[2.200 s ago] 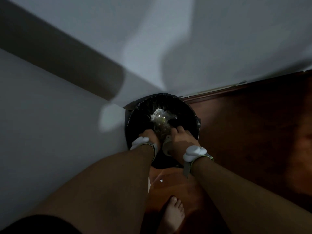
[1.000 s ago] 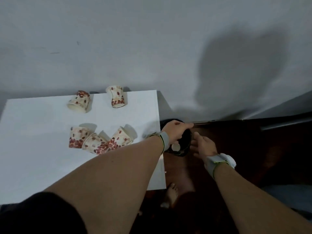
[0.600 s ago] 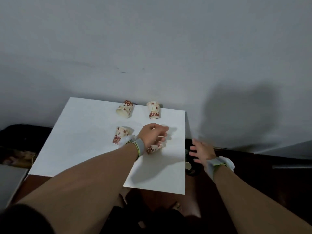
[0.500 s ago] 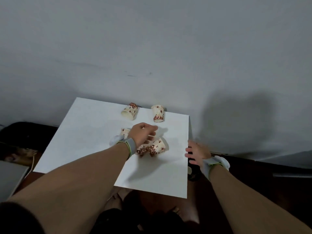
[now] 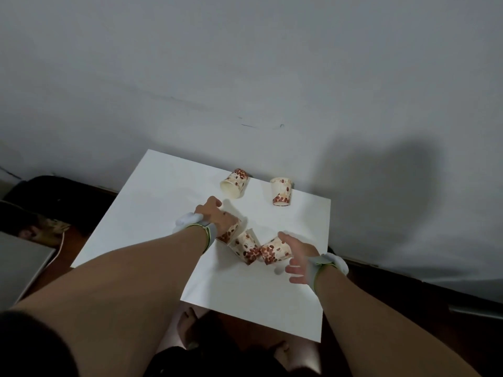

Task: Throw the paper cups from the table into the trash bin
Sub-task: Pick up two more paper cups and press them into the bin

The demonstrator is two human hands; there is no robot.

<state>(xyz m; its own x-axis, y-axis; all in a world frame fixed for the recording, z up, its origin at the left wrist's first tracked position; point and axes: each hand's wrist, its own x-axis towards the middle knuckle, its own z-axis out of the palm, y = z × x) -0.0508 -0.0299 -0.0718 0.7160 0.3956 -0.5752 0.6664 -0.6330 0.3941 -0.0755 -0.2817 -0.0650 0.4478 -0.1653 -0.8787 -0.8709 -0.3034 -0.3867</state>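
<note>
Several paper cups with red-brown bean print lie on the white table (image 5: 163,191). Three form a row near the middle. My left hand (image 5: 216,217) lies over the leftmost cup (image 5: 230,233) with its fingers wrapped on it. The middle cup (image 5: 245,247) lies untouched on its side. My right hand (image 5: 298,258) is spread around the rightmost cup (image 5: 273,252), thumb above it and fingers below, not closed on it. Two more cups stay by the wall: one on its side (image 5: 235,183) and one standing upside down (image 5: 281,191). The trash bin is out of view.
The table stands against a grey wall (image 5: 245,77). A dark bag (image 5: 40,191) lies on the floor at the left, with a grey flat surface (image 5: 19,265) in front of it. My bare feet (image 5: 187,322) show under the table's near edge.
I turned from the trash bin to the table. My left hand came down onto the leftmost cup of the row, and my right hand moved from the table's edge to the rightmost cup.
</note>
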